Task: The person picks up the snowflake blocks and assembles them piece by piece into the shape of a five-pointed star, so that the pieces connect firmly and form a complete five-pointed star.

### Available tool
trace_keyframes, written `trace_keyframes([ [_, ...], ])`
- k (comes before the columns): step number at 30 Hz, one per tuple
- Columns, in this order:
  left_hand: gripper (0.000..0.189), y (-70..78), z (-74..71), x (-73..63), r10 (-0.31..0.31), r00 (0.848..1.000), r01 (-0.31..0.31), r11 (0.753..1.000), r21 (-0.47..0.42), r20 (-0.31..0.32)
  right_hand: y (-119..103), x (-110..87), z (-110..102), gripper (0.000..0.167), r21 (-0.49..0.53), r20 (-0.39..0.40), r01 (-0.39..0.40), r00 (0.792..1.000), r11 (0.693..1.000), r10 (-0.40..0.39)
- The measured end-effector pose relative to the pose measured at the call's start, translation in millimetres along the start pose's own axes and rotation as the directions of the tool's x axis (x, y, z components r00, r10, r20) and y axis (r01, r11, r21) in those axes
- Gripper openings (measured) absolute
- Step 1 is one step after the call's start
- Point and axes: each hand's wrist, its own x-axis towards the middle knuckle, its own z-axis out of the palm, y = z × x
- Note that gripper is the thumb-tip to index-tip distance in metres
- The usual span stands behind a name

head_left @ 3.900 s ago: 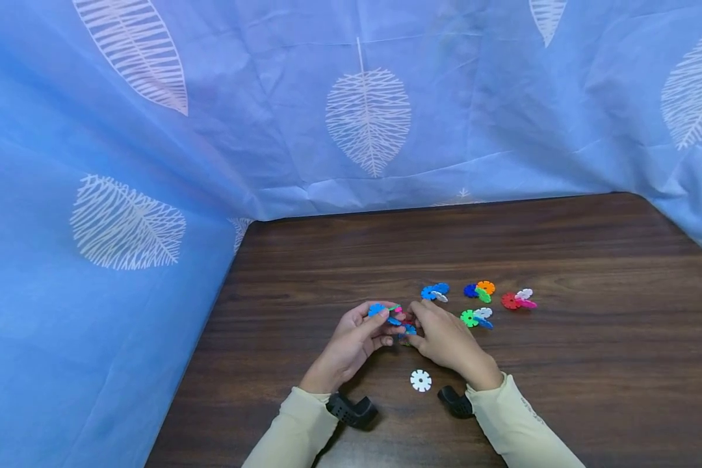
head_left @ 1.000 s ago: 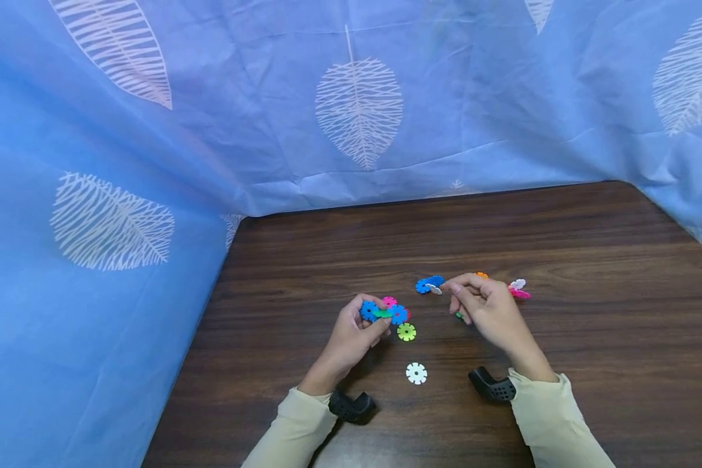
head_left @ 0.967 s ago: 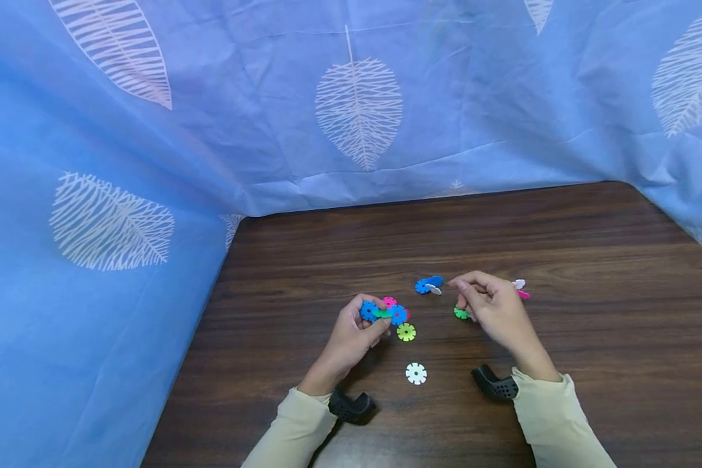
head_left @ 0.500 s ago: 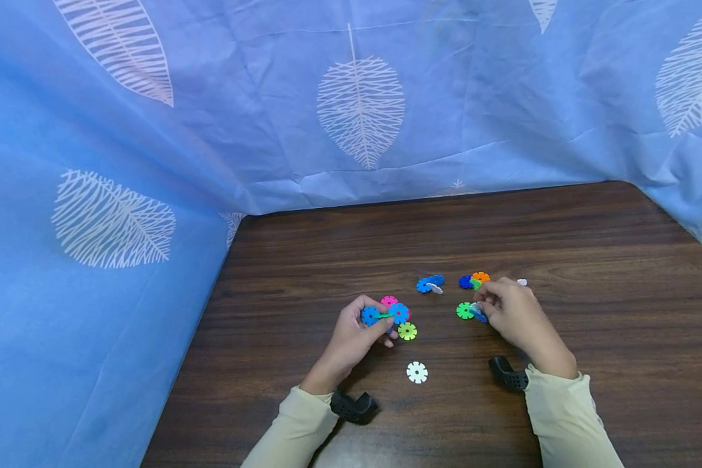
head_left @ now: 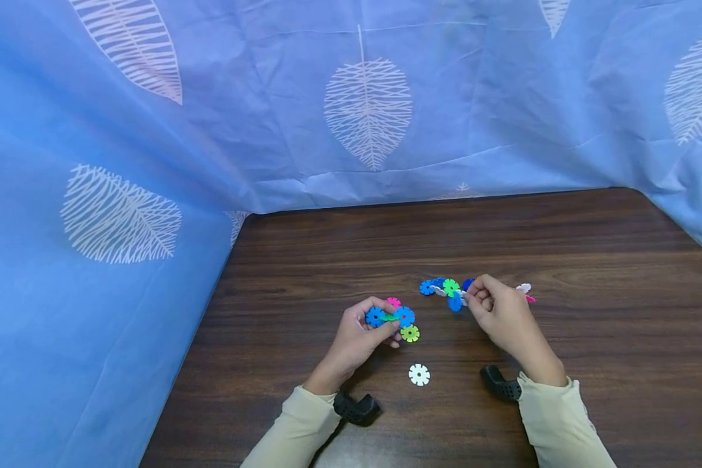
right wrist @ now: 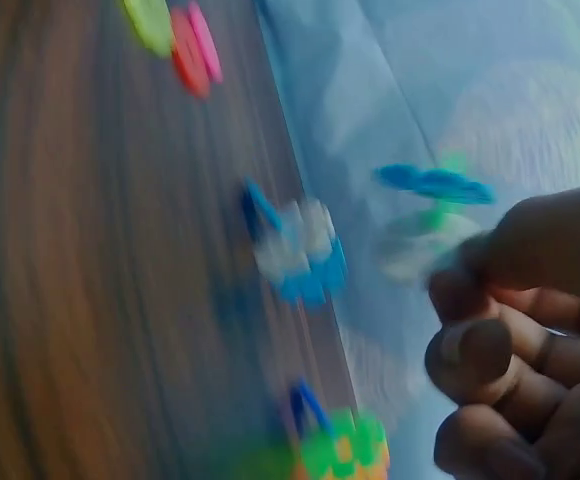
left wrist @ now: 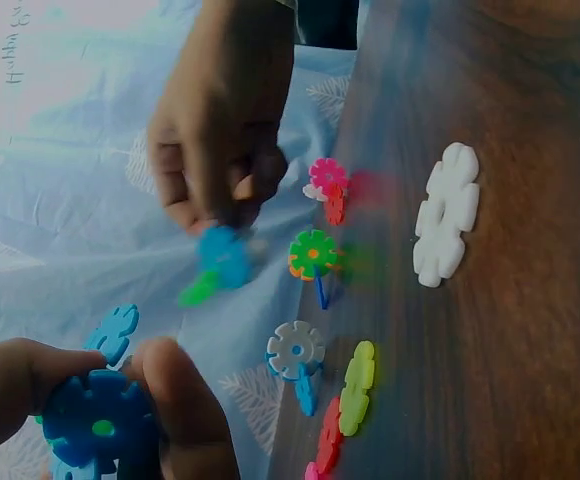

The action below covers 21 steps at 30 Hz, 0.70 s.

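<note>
My left hand [head_left: 357, 335] pinches joined notched plastic discs, two blue ones [head_left: 405, 316] with a green one between them. In the left wrist view a blue disc [left wrist: 100, 425] sits between thumb and finger. My right hand [head_left: 506, 312] holds up a cluster of a green disc [head_left: 450, 288], a blue disc [head_left: 455, 303] and a white disc by the white one. The right wrist view shows this cluster's blue disc [right wrist: 435, 185], blurred, at the fingertips. A yellow-green disc [head_left: 410, 333] and a pink disc [head_left: 394, 301] lie beside my left hand, a red one between them mostly hidden.
A white disc [head_left: 419, 375] lies on the dark wooden table [head_left: 304, 260] between the wrists. Behind the right hand are three clusters: blue and white [head_left: 427, 287], dark blue with orange and green [left wrist: 313, 254], red with pink and white [left wrist: 328, 177]. A blue leaf-print cloth [head_left: 281, 117] hangs behind.
My right hand has taken the green, blue and white cluster off the table and raised it to the left. My left hand has kept its blue and green discs nearly in place.
</note>
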Motion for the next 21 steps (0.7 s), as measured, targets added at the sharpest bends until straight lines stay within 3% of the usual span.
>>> trace_keyframes([
  [9,0.02,-0.2,0.6,-0.8,0.022,0.999,-0.021,0.999,-0.039,0.039,-33,-1.7,33,0.021,0.193,-0.059,0.042,0.998,0.98,-0.031],
  [21,0.019,-2.3,0.7,0.3,0.072,0.997,-0.072,0.997,-0.006,-0.001,-44,-7.8,49,0.024,0.227,-0.096,0.085,0.993,0.97,-0.065],
])
